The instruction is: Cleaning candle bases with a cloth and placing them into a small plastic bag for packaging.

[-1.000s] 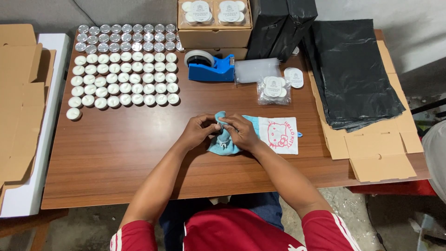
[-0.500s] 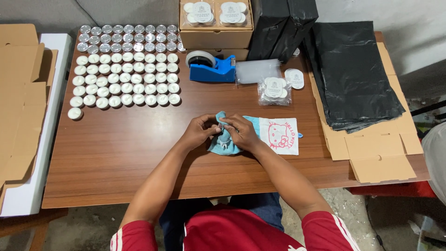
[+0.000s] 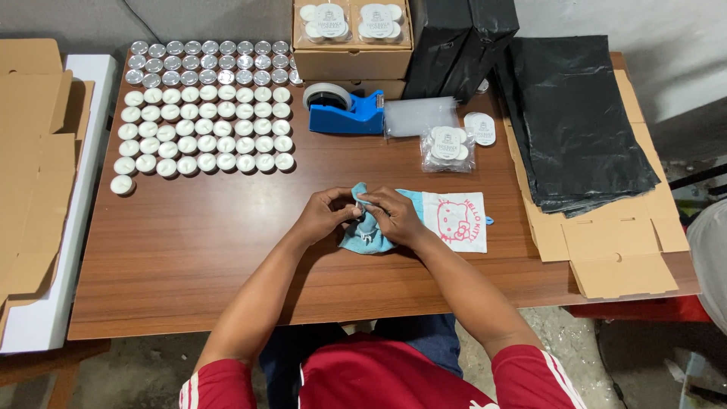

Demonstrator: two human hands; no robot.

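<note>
Head view, left to right: flattened cardboard (image 3: 34,167) lies off the table's (image 3: 189,250) nine o'clock edge, rows of white tealight candles (image 3: 204,121) fill its ten o'clock corner, and a blue tape dispenser (image 3: 344,110) stands at twelve o'clock. At table centre the left hand (image 3: 324,214) and right hand (image 3: 395,216) meet, fingertips pinched narrow on a small object too tiny to identify, directly over a bunched light-blue cloth (image 3: 363,231) whose flat white printed end (image 3: 454,221) stretches toward three o'clock. Black plastic bags (image 3: 579,113) are stacked at two o'clock.
</note>
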